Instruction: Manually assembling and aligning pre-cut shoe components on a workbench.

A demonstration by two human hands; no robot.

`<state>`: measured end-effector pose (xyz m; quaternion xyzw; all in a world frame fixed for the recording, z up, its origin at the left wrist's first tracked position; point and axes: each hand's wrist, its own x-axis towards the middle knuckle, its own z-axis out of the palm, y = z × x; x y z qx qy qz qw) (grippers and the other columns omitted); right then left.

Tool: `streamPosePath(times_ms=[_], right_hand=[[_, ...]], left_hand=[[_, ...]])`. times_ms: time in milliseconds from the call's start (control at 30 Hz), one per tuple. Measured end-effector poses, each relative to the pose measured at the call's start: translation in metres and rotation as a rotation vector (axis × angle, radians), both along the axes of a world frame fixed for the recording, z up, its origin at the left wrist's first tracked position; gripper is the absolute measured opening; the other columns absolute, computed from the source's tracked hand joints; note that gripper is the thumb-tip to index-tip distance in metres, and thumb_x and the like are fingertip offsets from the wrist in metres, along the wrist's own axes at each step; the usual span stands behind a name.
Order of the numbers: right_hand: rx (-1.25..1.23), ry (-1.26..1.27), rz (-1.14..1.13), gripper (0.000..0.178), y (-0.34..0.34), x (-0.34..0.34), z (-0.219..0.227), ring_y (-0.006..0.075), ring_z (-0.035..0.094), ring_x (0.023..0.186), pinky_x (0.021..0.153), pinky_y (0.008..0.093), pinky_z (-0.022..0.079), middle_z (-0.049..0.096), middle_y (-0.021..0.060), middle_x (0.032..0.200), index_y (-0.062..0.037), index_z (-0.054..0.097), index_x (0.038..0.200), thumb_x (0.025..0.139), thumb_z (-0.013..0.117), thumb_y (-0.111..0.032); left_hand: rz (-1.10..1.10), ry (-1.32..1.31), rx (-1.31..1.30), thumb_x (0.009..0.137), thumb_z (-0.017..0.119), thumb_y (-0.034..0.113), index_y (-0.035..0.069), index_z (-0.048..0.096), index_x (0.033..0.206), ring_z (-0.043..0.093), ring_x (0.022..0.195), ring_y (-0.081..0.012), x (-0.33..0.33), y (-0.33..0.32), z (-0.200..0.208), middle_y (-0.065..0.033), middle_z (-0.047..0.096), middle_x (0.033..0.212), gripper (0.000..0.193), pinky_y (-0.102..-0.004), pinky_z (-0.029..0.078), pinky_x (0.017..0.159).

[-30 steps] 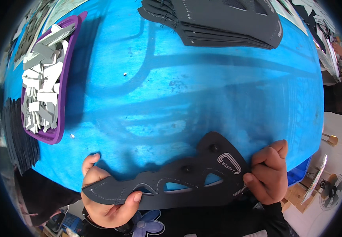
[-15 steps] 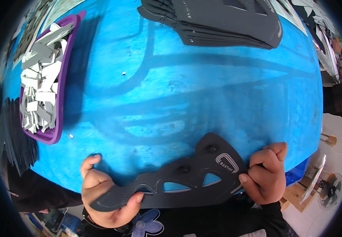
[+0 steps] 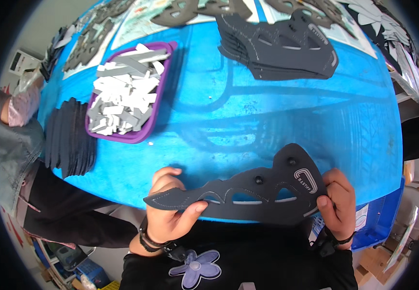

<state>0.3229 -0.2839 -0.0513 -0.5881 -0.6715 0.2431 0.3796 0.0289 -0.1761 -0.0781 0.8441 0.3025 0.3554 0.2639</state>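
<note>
A dark grey shoe upper (image 3: 255,212) is stretched between my two hands, just above the near edge of the blue table. It has triangular cutouts, white stitching, two black round knobs and a pale printed emblem. My left hand (image 3: 168,217) grips its narrow, pointed end, thumb on top and fingers beneath. At the wide end my right hand (image 3: 337,205) pinches the edge beside the emblem, its fingers curled. Farther off, toward the right, a stack of similar grey uppers (image 3: 287,58) lies on the table.
On the left stands a purple tray (image 3: 155,108) full of white and grey scraps (image 3: 125,96). Black strips (image 3: 69,137) are bundled beside it. Sheets with more cut pieces (image 3: 91,46) line the far edge. Another person's arm (image 3: 23,104) is at far left; a blue crate (image 3: 381,224) sits lower right.
My view has shifted, so the tray and strips now appear farther right and more of the far edge shows. Both hands keep hold of the upper, which appears higher and farther right.
</note>
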Motion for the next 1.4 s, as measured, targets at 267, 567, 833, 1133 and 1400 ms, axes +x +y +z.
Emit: streamPosePath(times_ms=[267,567,833,1133,1400], right_hand=[[-0.011,0.534,-0.208,0.014,-0.033,-0.028,-0.003,0.0084,0.042,0.063,0.055,0.0234,0.033,0.051,0.0061,0.077,-0.0035,0.046,0.080,0.090,0.050,-0.014],[-0.013,1.101,0.019,0.037,-0.057,-0.065,0.008,0.0138,0.058,0.074,0.060,0.0269,0.050,0.056,0.0113,0.091,-0.0027,0.036,0.101,0.079,0.066,-0.007],[-0.212,0.498,0.332,0.038,-0.051,-0.050,0.013,0.0122,0.057,0.079,0.070,0.0251,0.046,0.061,0.0066,0.092,0.0000,0.056,0.100,0.078,0.068,-0.029],[-0.795,0.913,0.421,0.039,-0.047,-0.087,0.022,0.0071,0.050,0.071,0.063,0.0214,0.037,0.056,0.0004,0.073,-0.0008,0.060,0.082,0.068,0.075,-0.034],[-0.664,0.734,0.316,0.029,-0.055,-0.087,0.039,0.0044,0.050,0.057,0.049,0.0203,0.037,0.058,-0.0018,0.062,-0.0003,0.063,0.072,0.080,0.068,-0.028]], left_hand=[[-0.160,-0.585,-0.592,0.072,0.072,0.003,-0.002,0.057,0.094,0.056,0.080,-0.0122,0.016,-0.039,0.024,-0.0075,0.060,0.091,0.027,-0.0246,0.043,0.070],[-0.160,-0.651,-0.644,0.074,0.067,-0.003,0.000,0.056,0.092,0.055,0.078,-0.0095,0.009,-0.077,0.042,-0.0058,0.060,0.086,0.022,-0.0233,0.042,0.066],[-0.449,-0.741,-0.800,0.074,0.067,-0.005,0.002,0.042,0.118,0.055,0.098,-0.0135,-0.001,-0.095,0.041,-0.0085,0.057,0.108,0.051,-0.0277,0.045,0.083],[-0.432,-0.572,-0.947,0.074,0.066,-0.006,0.002,0.035,0.127,0.053,0.104,-0.0138,-0.005,-0.105,0.034,-0.0076,0.054,0.112,0.061,-0.0266,0.045,0.084],[-0.419,-0.493,-0.891,0.075,0.066,-0.006,0.002,0.036,0.128,0.051,0.107,-0.0125,-0.007,-0.110,0.039,-0.0078,0.052,0.118,0.061,-0.0207,0.049,0.076]])
